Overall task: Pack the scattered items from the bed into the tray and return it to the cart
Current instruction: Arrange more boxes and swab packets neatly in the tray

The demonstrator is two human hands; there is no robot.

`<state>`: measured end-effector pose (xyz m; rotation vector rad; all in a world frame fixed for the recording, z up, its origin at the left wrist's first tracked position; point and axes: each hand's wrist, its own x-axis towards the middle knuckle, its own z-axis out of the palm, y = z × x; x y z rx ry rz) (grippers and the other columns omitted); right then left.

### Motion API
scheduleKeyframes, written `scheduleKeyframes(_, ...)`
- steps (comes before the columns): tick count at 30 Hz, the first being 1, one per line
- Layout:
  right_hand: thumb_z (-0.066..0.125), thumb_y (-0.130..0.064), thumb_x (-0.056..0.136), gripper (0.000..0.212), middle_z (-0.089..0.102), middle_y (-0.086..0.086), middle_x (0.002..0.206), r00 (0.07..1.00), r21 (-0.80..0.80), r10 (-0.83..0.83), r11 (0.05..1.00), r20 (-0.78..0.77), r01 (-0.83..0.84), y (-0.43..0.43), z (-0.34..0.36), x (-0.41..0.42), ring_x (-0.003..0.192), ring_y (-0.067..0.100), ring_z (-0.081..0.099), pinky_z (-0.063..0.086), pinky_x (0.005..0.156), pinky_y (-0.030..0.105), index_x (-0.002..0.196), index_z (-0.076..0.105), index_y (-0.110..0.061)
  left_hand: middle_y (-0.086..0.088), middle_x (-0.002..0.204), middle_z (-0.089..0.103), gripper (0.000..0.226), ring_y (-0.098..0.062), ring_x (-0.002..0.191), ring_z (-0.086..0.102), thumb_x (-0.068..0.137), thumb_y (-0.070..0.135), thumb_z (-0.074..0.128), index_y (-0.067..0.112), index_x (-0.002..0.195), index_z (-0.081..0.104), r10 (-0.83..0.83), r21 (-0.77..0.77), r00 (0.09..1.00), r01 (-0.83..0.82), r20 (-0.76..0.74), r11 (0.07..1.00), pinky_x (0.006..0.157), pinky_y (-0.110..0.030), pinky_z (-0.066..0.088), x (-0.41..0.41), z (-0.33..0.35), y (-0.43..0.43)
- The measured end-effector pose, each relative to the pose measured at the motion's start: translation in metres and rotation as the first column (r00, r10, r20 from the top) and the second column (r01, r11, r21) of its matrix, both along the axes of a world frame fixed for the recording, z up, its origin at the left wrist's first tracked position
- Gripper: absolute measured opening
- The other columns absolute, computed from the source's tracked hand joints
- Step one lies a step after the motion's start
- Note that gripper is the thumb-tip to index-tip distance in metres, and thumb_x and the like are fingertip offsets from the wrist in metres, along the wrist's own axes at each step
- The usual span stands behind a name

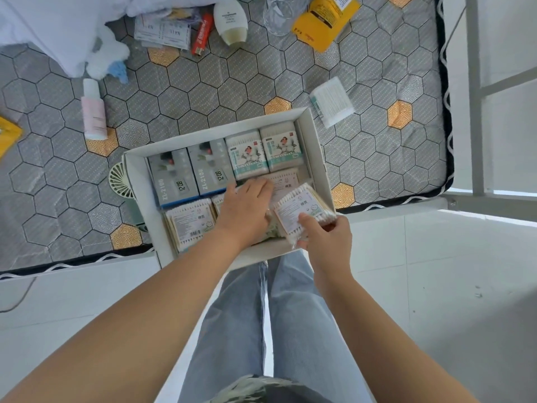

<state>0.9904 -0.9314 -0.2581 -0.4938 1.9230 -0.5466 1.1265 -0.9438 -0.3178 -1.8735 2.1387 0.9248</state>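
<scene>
A white cardboard tray [315, 146] rests on the near edge of the bed. Inside are two grey boxes [174, 178], two teal cotton-swab packs [266, 151] and several flat swab packs [190, 222]. My left hand [247, 210] lies flat, fingers spread, pressing on the packs in the tray's near middle. My right hand [325, 237] grips a cotton-swab pack [302, 210] tilted over the tray's near right corner. Another swab pack [331, 101] lies loose on the mattress beyond the tray's right side.
On the mattress [247, 74] lie a pink bottle [93, 112], a red lighter [202, 33], a white lotion bottle [231, 20], a clear glass [277, 17], a yellow pouch [322, 23], paper packets [162, 33] and white cloth [58, 30]. A small fan [120, 181] sits left of the tray.
</scene>
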Motion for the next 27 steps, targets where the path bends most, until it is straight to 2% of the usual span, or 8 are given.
scheduleKeyframes(3,0.068,-0.012,0.079,0.024,0.062,0.004,0.091,0.996,0.001,0.02,1.0,0.088,-0.02,-0.002,-0.001,0.009,0.082,0.018,0.065,0.056,0.057,0.022,0.094,0.049,-0.011,-0.003,0.15,0.03,0.07,-0.018,0.139,0.025,0.083,0.02,0.056,0.011,0.146,0.024,0.096,0.019,0.988,-0.095,-0.124,0.995,0.116,-0.035,0.017,0.018,0.013,0.01)
scheduleKeyframes(7,0.069,-0.01,0.079,0.019,0.06,0.006,0.089,0.969,0.072,0.078,0.993,0.235,-0.097,0.002,-0.007,0.033,0.08,0.019,0.062,0.057,0.067,0.026,0.085,0.051,-0.012,0.001,0.155,0.014,0.095,-0.015,0.142,0.013,0.075,0.025,0.063,0.017,0.149,0.005,0.163,0.168,0.957,-0.125,-0.24,0.978,0.117,-0.031,0.013,0.041,0.042,0.034)
scheduleKeyframes(11,0.065,-0.007,0.081,0.014,0.06,0.014,0.087,0.919,0.198,0.06,0.969,0.391,-0.148,0.005,-0.017,0.063,0.071,0.019,0.059,0.054,0.065,0.024,0.087,0.052,-0.006,-0.001,0.156,0.013,0.09,-0.02,0.142,0.014,0.078,0.057,0.054,0.02,0.149,0.013,0.159,0.161,0.983,-0.144,-0.09,0.976,0.116,-0.037,0.014,0.053,0.042,0.058)
scheduleKeyframes(14,0.063,-0.008,0.082,0.011,0.061,0.016,0.085,0.883,0.233,0.175,0.926,0.435,-0.298,0.005,-0.024,0.08,0.073,0.021,0.056,0.049,0.068,0.027,0.089,0.056,-0.003,-0.012,0.147,0.035,0.069,-0.032,0.132,0.036,0.085,0.047,0.054,0.013,0.141,0.035,0.269,0.029,0.962,-0.27,0.041,0.962,0.11,-0.045,0.024,0.067,0.034,0.064)
scheduleKeyframes(17,0.062,-0.016,0.084,0.027,0.058,0.012,0.08,0.83,0.233,0.423,0.821,0.364,-0.521,0.005,-0.032,0.092,0.071,0.02,0.053,0.049,0.069,0.031,0.098,0.059,0.007,-0.021,0.128,0.054,0.066,-0.039,0.114,0.055,0.069,0.032,0.077,0.005,0.125,0.055,0.179,-0.071,0.973,-0.171,0.144,0.983,0.097,-0.057,0.038,0.077,0.024,0.068)
scheduleKeyframes(19,0.062,-0.023,0.083,0.028,0.054,0.01,0.072,0.735,0.219,0.62,0.704,0.274,-0.675,0.005,-0.034,0.096,0.068,0.021,0.05,0.05,0.071,0.039,0.088,0.061,0.005,-0.022,0.116,0.061,0.068,-0.039,0.104,0.061,0.052,0.02,0.086,0.004,0.113,0.062,0.116,-0.11,0.978,-0.098,0.173,0.989,0.088,-0.056,0.045,0.081,0.022,0.071)
scheduleKeyframes(22,0.063,-0.028,0.083,0.03,0.046,0.005,0.063,0.606,0.213,0.77,0.569,0.199,-0.794,0.004,-0.033,0.1,0.064,0.02,0.048,0.041,0.061,0.031,0.064,0.043,-0.014,-0.02,0.108,0.062,0.072,-0.037,0.096,0.063,0.041,0.009,0.084,0.006,0.107,0.054,0.099,-0.141,0.978,-0.073,0.186,0.987,0.084,-0.048,0.05,0.088,0.024,0.075)
scheduleKeyframes(27,0.052,-0.022,0.089,0.014,0.052,0.004,0.073,0.494,0.191,0.864,0.47,0.102,-0.862,0.001,-0.032,0.094,0.067,0.017,0.047,0.038,0.059,0.025,0.08,0.051,-0.011,-0.016,0.095,0.059,0.078,-0.033,0.084,0.06,0.037,0.011,0.082,0.006,0.103,0.042,0.191,-0.116,0.952,-0.168,0.241,0.979,0.081,-0.039,0.05,0.088,0.027,0.073)
